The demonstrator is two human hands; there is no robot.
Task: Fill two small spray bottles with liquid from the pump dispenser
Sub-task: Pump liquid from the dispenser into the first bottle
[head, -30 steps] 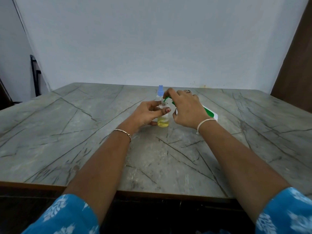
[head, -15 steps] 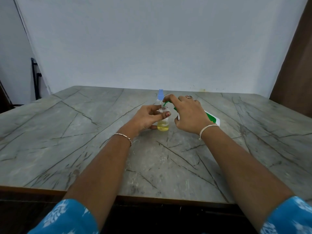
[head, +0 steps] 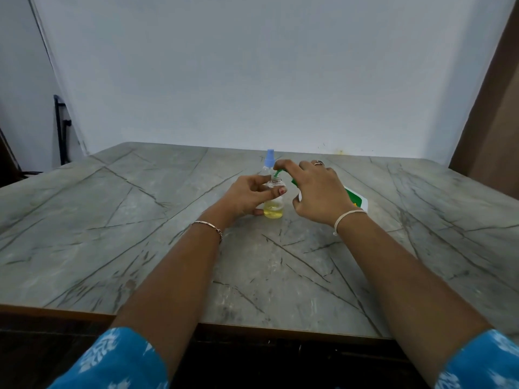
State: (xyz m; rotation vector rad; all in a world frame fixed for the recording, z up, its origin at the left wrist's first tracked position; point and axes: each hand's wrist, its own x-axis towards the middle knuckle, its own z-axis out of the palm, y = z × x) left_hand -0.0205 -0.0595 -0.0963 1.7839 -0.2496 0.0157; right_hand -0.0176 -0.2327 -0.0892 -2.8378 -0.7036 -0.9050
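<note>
A small clear spray bottle point(head: 273, 210) stands uncapped on the marble table, with yellow liquid in its lower part. My left hand point(head: 248, 196) grips it around the neck and shoulder. My right hand point(head: 320, 190) holds the white and green pump dispenser point(head: 358, 200), tilted, with a finger on its green pump head point(head: 278, 173). The green spout sits right over the open mouth of the bottle. Just behind stands a second small bottle with a blue spray cap point(head: 270, 158), mostly hidden by my hands.
The grey marble-patterned table point(head: 112, 234) stretches wide on both sides, with its wooden front edge point(head: 56, 311) near me. A white wall stands behind it. At the far left a black metal frame point(head: 60, 130) leans by the wall.
My hands and the bottles have kept their places on the table. The view has shifted slightly, nothing else.
</note>
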